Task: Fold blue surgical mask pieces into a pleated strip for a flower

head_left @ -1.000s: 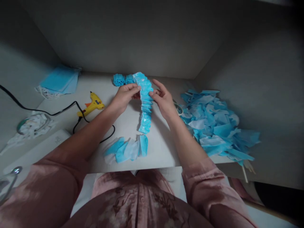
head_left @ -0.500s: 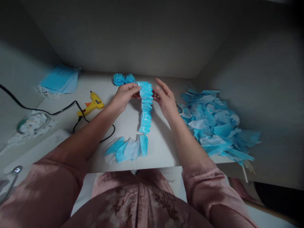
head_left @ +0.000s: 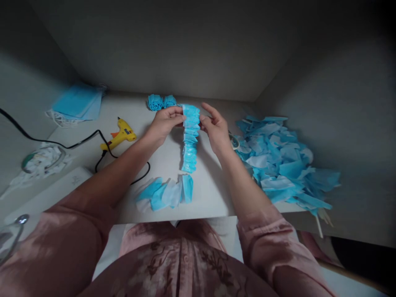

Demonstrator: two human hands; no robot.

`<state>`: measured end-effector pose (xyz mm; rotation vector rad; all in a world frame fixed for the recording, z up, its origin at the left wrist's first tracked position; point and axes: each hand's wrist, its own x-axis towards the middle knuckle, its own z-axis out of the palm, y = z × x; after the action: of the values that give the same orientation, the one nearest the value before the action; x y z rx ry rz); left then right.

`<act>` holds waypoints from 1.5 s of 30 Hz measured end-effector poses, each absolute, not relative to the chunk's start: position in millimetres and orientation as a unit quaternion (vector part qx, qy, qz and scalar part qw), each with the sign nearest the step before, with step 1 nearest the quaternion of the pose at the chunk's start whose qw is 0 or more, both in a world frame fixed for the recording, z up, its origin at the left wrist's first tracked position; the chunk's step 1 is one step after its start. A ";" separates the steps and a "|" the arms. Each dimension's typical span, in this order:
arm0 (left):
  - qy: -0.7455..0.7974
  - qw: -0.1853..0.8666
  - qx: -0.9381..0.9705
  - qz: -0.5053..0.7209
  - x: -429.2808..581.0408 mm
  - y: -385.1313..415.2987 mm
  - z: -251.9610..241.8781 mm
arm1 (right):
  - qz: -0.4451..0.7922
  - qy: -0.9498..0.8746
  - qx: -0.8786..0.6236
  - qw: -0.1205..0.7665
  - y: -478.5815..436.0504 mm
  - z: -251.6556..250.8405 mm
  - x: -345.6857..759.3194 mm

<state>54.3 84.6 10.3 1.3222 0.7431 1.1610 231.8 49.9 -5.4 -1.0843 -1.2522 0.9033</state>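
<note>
A strip of overlapping light-blue fabric pieces, pleated along its length, hangs upright above the table. My left hand pinches its upper left edge, thumb in front and fingers partly hidden behind. At the upper right edge, my right hand grips the strip with the thumb, while its index finger points up and away. Several loose blue and white pieces lie below the strip near the table's front edge. Two blue rolled fabric rosettes sit just beyond my left hand.
On the left are a yellow glue gun with a black cord, a stack of blue face masks and a heap of white scraps. A large pile of cut blue pieces covers the right side, with scissors handles beside it.
The strip's top has shifted slightly right and up. My right thumb has come in against its edge, and my left hand has moved slightly right with it.
</note>
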 end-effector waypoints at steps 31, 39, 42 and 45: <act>0.339 0.595 0.518 0.513 57.7 88.0 3.2 | 0.447 -0.566 -0.442 0.534 53.0 -14.9 229.8; 0.305 0.626 0.540 0.474 56.5 86.7 3.1 | 0.386 -0.606 -0.434 0.544 64.9 -26.3 235.6; 0.303 0.625 0.550 0.465 54.3 90.9 0.2 | 0.375 -0.608 -0.441 0.544 65.9 -26.4 236.9; 0.295 0.618 0.542 0.486 53.5 94.2 -1.8 | 0.382 -0.590 -0.447 0.553 62.4 -22.9 236.2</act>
<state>53.5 94.2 -1.8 1.2479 0.6795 1.1194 236.2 62.4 -22.9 -1.0571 -1.3959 0.9022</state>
